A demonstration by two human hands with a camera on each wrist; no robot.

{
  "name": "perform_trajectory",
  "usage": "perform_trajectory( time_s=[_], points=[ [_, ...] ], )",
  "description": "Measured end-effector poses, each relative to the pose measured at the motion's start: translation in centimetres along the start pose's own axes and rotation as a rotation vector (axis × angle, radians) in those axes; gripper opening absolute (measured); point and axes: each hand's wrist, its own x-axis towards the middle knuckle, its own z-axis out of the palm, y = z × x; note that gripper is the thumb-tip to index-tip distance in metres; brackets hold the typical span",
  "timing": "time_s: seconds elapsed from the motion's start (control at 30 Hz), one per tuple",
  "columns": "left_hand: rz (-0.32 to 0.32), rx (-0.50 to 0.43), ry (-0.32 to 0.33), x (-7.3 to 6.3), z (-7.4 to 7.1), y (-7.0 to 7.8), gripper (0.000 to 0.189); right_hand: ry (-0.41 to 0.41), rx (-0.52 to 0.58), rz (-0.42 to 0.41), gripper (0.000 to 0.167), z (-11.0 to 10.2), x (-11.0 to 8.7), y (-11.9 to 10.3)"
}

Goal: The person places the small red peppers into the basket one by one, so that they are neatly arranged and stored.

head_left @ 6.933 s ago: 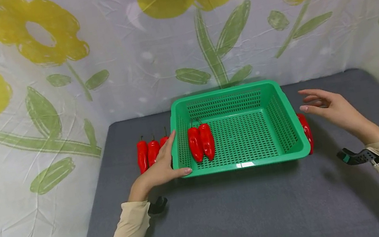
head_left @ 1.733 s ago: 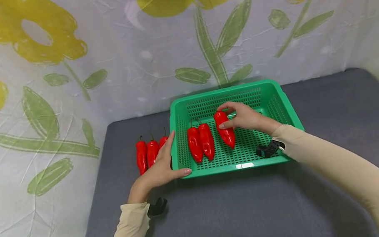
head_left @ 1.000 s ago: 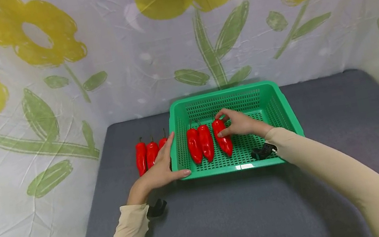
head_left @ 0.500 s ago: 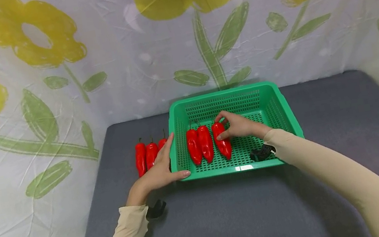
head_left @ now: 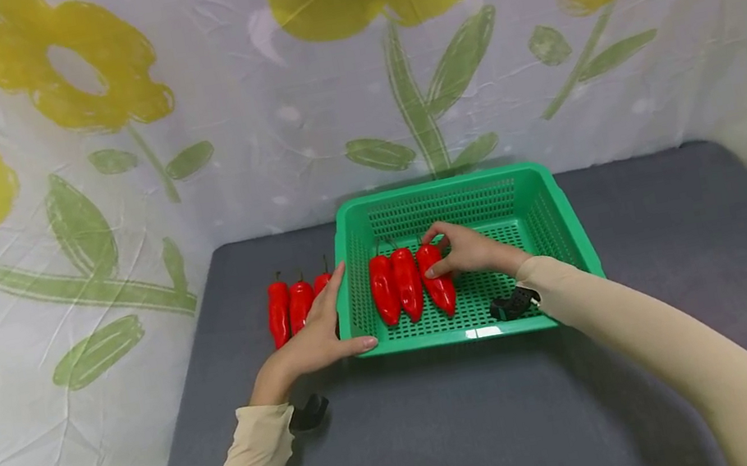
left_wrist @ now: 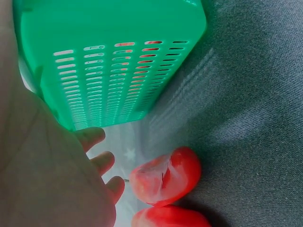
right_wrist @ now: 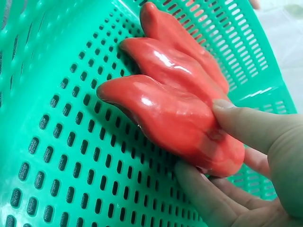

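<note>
Red and shiny, the pepper (head_left: 442,300) is pinched between our right hand's (head_left: 472,250) thumb and fingers, inside the green basket (head_left: 455,182). Our left hand (head_left: 313,339) is spread against the basket's end. We should pinch softly and line it up with the two peppers (head_left: 386,293) between our hands. It lies longways, stem end at our right fingertips, tip pointing back toward us, leaning slightly right.

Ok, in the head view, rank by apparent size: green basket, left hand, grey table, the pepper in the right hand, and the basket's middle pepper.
1. Grey table
2. Green basket
3. Left hand
4. Unsure: held pepper and middle pepper look alike; the right hand partly covers the former.
</note>
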Motion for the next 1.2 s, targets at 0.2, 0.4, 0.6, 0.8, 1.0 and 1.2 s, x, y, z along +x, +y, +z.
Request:
perform_trajectory(
  time_s=[0.2, 0.4, 0.6, 0.8, 1.0, 1.2],
  points=[
    [0.000, 0.002, -0.001, 0.15, 0.04, -0.04, 0.119, 0.021, -0.015, 0.011, 0.057, -0.05, 0.15, 0.09],
    [0.012, -0.003, -0.002, 0.19, 0.00, -0.10, 0.119, 0.023, -0.006, 0.010, 0.059, -0.12, 0.23, 0.11],
    [-0.004, -0.012, -0.008, 0.17, 0.02, -0.04, 0.120, 0.034, 0.004, 0.017, 0.059, -0.06, 0.18, 0.14],
    [-0.009, -0.018, -0.007, 0.09, 0.07, -0.17, 0.120, 0.047, 0.004, 0.028, 0.059, 0.01, -0.02, 0.04],
    [0.000, -0.014, -0.008, 0.07, 0.10, -0.16, 0.120, 0.076, -0.040, 0.035, 0.058, 0.00, -0.14, 0.07],
    [-0.009, -0.015, -0.009, 0.10, 0.09, -0.10, 0.120, 0.085, -0.029, 0.050, 0.057, -0.10, -0.19, 0.12]
  ],
)
